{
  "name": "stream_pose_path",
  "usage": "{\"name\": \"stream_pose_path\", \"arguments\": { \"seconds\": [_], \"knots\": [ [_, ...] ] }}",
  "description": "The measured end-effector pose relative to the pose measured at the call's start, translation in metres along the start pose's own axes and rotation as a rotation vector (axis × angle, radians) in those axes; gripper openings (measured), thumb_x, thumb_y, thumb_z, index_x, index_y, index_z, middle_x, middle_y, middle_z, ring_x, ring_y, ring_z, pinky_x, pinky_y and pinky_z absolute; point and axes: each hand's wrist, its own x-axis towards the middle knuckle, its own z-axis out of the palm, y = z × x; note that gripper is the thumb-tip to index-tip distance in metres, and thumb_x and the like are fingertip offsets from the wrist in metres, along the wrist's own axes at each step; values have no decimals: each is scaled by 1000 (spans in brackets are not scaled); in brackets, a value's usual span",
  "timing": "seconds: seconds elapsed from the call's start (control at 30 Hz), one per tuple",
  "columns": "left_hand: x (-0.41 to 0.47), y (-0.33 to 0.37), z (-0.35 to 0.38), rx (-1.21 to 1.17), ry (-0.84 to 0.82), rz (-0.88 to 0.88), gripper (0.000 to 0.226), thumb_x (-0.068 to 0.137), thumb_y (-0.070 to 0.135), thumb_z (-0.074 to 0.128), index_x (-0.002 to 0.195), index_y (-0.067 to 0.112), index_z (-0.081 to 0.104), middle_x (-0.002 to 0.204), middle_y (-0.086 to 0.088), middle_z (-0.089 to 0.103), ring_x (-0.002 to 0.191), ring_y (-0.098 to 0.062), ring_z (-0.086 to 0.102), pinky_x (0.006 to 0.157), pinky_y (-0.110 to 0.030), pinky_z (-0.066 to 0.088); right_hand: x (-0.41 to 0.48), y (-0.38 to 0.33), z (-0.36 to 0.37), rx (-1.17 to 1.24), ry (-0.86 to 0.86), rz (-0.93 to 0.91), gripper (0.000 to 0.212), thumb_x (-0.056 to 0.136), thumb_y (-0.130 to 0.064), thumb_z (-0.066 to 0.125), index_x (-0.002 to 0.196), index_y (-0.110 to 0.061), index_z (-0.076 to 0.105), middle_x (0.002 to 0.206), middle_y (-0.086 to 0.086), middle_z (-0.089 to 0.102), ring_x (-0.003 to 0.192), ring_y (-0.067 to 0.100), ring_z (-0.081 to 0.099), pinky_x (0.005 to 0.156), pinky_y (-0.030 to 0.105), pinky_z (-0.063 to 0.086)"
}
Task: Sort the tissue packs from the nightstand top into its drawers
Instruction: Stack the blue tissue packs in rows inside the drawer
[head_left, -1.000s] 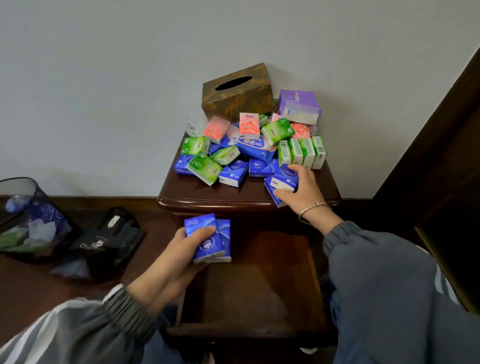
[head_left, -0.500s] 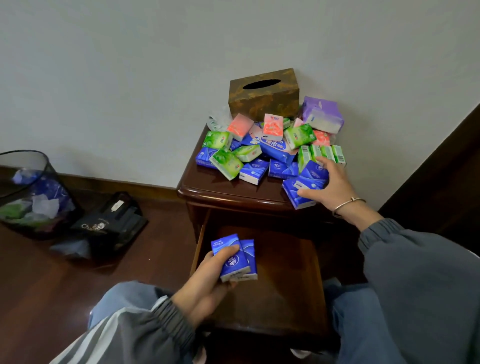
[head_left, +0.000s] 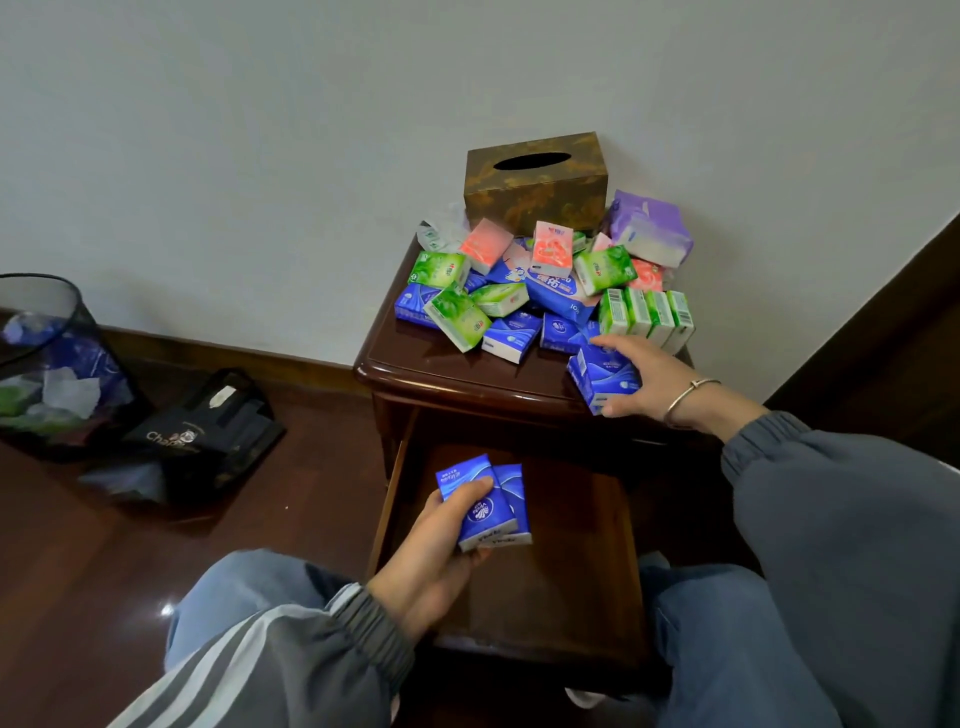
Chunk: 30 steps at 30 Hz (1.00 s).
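A dark wooden nightstand (head_left: 415, 371) carries a heap of several tissue packs (head_left: 540, 291) in blue, green, pink and purple. Its top drawer (head_left: 571, 597) is pulled out and shows a bare wooden bottom. My left hand (head_left: 431, 561) grips two blue packs (head_left: 488, 512) side by side just above the drawer. My right hand (head_left: 649, 379) holds a small stack of blue packs (head_left: 605, 379) at the nightstand's front right edge, thumb under and fingers over it. A row of green-and-white packs (head_left: 647, 317) stands just behind that hand.
A brown tissue box (head_left: 535, 189) stands at the back of the nightstand against the wall. A mesh waste bin (head_left: 47, 364) and a black bag (head_left: 202, 431) sit on the dark wood floor to the left. My knees flank the open drawer.
My left hand has carried the two blue packs down over the open drawer. My right hand has closed around blue packs at the front right edge. The view has swung left.
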Motion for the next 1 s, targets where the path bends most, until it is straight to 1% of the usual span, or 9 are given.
{"name": "stream_pose_path", "arguments": {
  "seconds": [0.17,0.27,0.37,0.47,0.57,0.67,0.77,0.9,1.0],
  "knots": [
    [0,-2,-2,10,-11,8,44,86,18,65,127,8,51,90,-10,71,70,-19,67,63,-28,55,3,-1,-2,58,-132,123,108,60,-42,84,147,-30,20,155,-3,16,142,14,21,114,30,21],
    [-1,-2,-1,10,-12,3,41,87,17,65,125,8,51,87,-10,71,62,-16,68,50,-24,54,5,-7,6,206,68,248,92,69,-56,71,144,-22,30,148,1,32,134,17,35,107,29,30],
    [0,-2,-2,11,-13,7,39,87,18,65,123,10,53,87,-9,71,64,-15,68,52,-24,54,12,-9,16,379,293,466,65,81,-49,63,133,-12,46,133,11,53,117,26,53,93,33,42],
    [1,1,-8,22,-11,20,32,87,18,64,118,11,56,86,-8,72,64,-15,69,54,-24,55,19,-10,21,498,231,596,61,79,-44,68,124,-6,51,121,14,60,108,31,59,80,36,47],
    [3,6,-16,32,-26,37,22,88,18,64,109,10,62,85,-9,74,65,-15,70,54,-25,55,26,-13,18,528,193,664,61,74,-40,74,119,-5,52,118,11,58,108,29,58,87,38,47],
    [6,13,-24,40,-28,52,22,88,17,63,107,6,65,88,-12,74,67,-16,71,58,-26,57,29,-15,14,666,135,692,65,73,-27,78,127,-2,51,123,11,59,105,29,61,92,41,51],
    [9,20,-34,49,-26,60,25,85,18,65,107,5,66,91,-12,74,69,-17,71,66,-28,57,27,-21,14,720,94,712,62,71,-20,79,124,-4,53,111,8,61,81,21,60,64,29,47],
    [9,34,-48,28,-41,53,24,71,17,69,92,6,69,83,-12,75,63,-17,71,50,-24,55,12,-30,13,745,117,619,51,68,-10,80,113,5,60,103,19,69,88,29,67,86,38,55],
    [13,47,-67,-9,-15,107,27,70,15,67,96,6,67,85,-12,75,64,-18,72,50,-24,55,-26,-42,11,897,66,511,29,74,-3,72,101,-1,64,63,3,72,53,12,68,54,22,57]
  ]
}}
